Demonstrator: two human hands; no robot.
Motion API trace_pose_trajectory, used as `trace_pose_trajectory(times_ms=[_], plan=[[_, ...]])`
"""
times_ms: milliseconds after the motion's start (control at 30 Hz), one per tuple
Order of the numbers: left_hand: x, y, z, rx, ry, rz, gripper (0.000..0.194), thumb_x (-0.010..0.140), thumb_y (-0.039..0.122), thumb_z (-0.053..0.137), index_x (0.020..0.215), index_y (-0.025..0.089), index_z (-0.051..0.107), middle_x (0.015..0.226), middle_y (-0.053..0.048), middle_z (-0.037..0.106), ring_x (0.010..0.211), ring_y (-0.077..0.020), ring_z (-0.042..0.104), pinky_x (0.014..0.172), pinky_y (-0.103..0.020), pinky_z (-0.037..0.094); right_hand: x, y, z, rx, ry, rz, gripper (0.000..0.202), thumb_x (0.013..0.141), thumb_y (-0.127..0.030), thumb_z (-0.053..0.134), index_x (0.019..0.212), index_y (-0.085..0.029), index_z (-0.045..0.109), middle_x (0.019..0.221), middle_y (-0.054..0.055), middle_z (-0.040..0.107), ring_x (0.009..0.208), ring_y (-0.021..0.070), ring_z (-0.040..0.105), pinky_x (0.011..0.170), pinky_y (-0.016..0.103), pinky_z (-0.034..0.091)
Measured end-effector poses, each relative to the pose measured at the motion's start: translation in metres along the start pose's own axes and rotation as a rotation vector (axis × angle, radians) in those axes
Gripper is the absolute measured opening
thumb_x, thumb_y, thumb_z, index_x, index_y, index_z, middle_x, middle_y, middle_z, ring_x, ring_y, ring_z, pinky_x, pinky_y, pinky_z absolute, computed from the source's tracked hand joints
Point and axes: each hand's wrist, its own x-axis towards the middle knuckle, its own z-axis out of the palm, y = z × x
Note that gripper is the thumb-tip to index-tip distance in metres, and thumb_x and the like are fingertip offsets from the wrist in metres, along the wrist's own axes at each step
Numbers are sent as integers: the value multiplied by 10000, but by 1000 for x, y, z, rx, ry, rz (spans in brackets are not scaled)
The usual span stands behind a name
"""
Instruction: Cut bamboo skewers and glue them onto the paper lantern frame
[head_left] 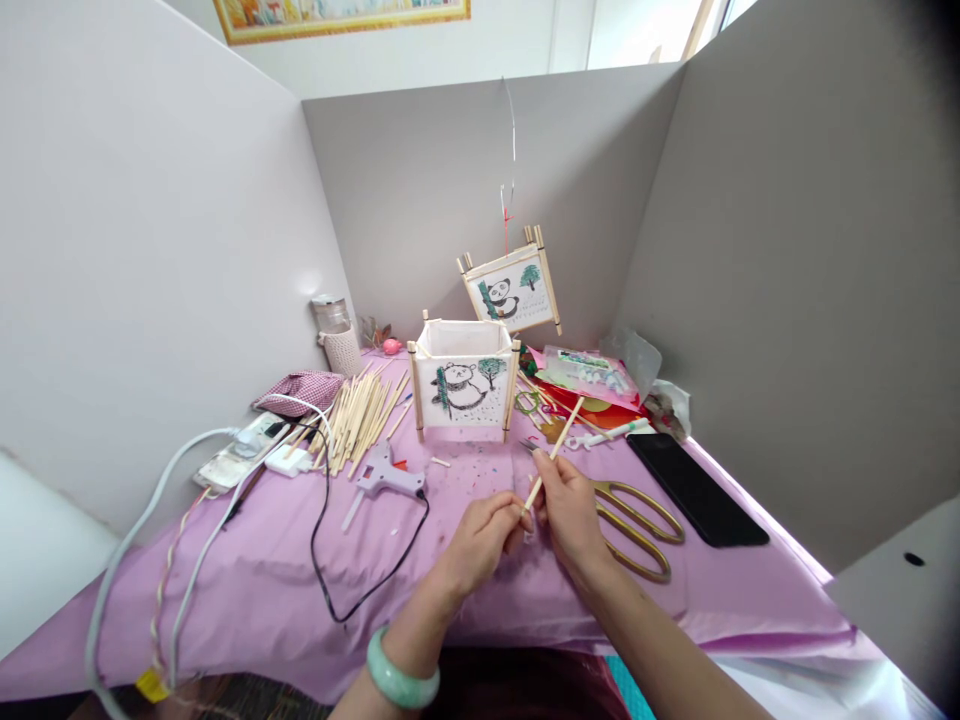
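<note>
Between my hands a pale wooden stick [568, 428] slants up and to the right. My left hand [484, 530] pinches its lower end, fingers closed. Higher up, my right hand [568, 505] is closed around the same stick. Just beyond stands a square lantern [465, 392] with a stick frame and white panels; its front shows a drawn panda and tree. Brass-handled scissors [637, 535] lie beside my right hand, their blades partly hidden by it. A lilac glue gun [386, 475] rests on the cloth to the left of my hands.
A bundle of sticks [358, 415] lies at left, near a power strip [244, 455] and trailing cables. A second panda lantern [512, 293] hangs from a wire. At right are a black phone [697, 490] and craft packets [589, 375]. Grey panels enclose the purple-covered table [270, 580].
</note>
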Motion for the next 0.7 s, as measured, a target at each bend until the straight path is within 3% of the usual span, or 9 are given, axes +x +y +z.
trace_pose_trajectory(times_ms=[467,700], plan=[[2,3,1,183,64,46,183,818,248,421,650,182,456,538,58,375,499,-94,320,494,-223,266,0,1,1,-80,24,-53,446,792,-576,598,572,-213,462,398,-64,479,311,92,386,322,217,297],[1,6,4,372,157,105,177,756,196,389,581,184,418,525,53,362,512,-95,344,515,-228,264,0,2,0,-98,-6,-51,436,792,-575,599,588,-207,481,402,-57,498,331,99,404,334,207,310]])
